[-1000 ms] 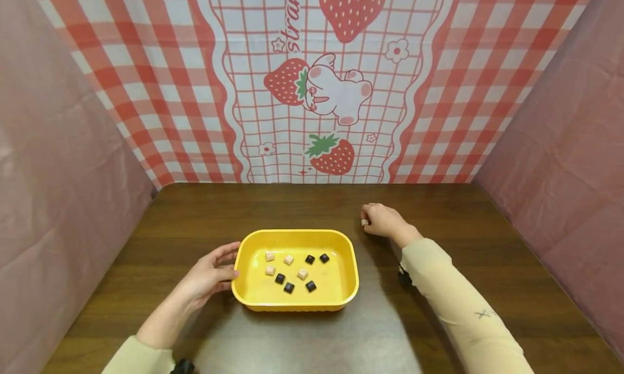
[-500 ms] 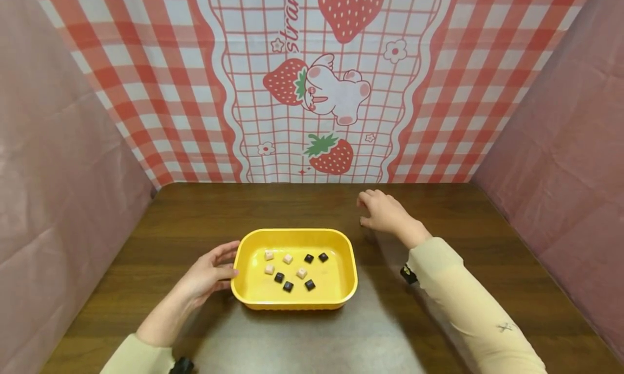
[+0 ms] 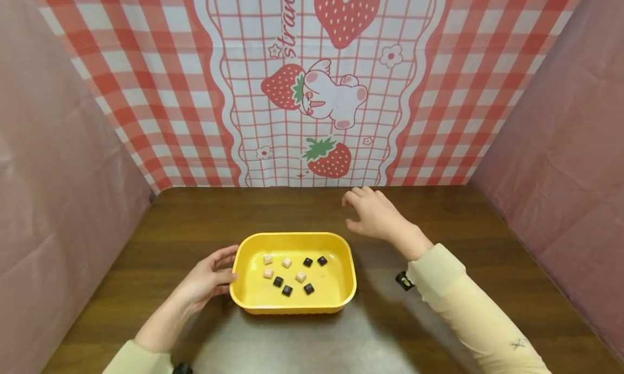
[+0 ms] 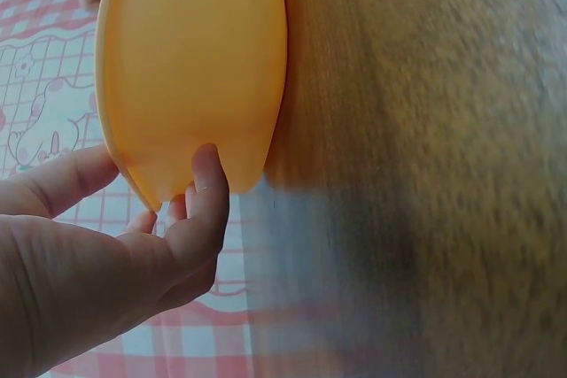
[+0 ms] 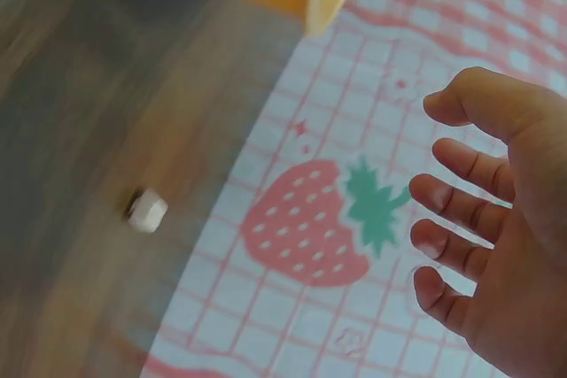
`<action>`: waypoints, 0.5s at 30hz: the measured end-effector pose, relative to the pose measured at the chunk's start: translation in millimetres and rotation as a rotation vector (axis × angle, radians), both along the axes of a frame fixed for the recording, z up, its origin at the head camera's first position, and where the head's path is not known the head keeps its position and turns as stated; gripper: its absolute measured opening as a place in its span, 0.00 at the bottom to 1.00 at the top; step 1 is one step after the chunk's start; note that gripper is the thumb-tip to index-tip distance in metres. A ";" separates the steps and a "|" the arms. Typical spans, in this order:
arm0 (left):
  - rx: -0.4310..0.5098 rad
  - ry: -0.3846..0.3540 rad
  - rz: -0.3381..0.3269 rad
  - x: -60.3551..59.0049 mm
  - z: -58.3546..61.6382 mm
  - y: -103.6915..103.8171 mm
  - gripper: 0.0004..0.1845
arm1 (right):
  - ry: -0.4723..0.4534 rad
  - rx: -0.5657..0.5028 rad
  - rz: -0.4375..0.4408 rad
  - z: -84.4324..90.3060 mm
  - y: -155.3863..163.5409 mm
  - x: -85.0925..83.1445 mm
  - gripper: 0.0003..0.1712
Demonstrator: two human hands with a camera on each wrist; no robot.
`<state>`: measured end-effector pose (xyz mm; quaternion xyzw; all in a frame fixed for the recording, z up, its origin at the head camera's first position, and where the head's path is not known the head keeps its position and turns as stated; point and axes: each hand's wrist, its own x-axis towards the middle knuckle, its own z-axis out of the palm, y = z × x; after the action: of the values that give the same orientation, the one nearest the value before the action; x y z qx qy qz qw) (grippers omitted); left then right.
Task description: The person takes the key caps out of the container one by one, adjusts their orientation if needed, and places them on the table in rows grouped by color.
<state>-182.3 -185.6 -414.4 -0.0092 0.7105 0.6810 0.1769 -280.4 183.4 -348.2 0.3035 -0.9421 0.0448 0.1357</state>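
Note:
A yellow plastic bin [image 3: 292, 307] stands on the table with several pale keycaps [image 3: 287, 263] and several black keycaps [image 3: 287, 291] scattered on its floor. My left hand [image 3: 207, 279] holds the bin's left end. In the left wrist view its thumb touches the rim and the other fingers [image 4: 209, 183] lie against the outer wall. Beyond the bin's right corner, my right hand [image 3: 377, 217] hovers over the table, fingers loosely bent and nothing in them. A single pale keycap [image 5: 148, 211] lies on the table in the right wrist view; the head view does not show it.
The brown wooden table [image 3: 487, 287] reaches back to a red-checked strawberry curtain [image 3: 326, 108]. Plain pink cloth walls [image 3: 551, 146] close off both sides. A black strap piece [image 3: 404, 280] shows under the right cuff.
My right hand has let go of the pale keycap, opened its fingers, and risen slightly leftward. The left hand keeps its place at the bin. The head view has tilted a little.

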 end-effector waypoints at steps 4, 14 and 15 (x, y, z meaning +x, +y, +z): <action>0.002 -0.001 0.000 0.8 -1.2 0.2 0.36 | 0.020 -0.035 0.031 1.1 -10.3 12.6 0.21; -0.007 -0.013 0.021 -0.5 -1.4 0.1 0.36 | -0.001 -0.098 0.125 -9.1 -37.0 36.1 0.20; -0.007 -0.012 0.020 -0.7 -1.4 0.1 0.36 | -0.010 -0.109 0.133 -11.2 -39.4 37.7 0.19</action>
<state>-183.0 -185.6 -415.7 -0.0208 0.7117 0.6802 0.1743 -242.8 144.0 -359.4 0.3575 -0.9166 0.1064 0.1439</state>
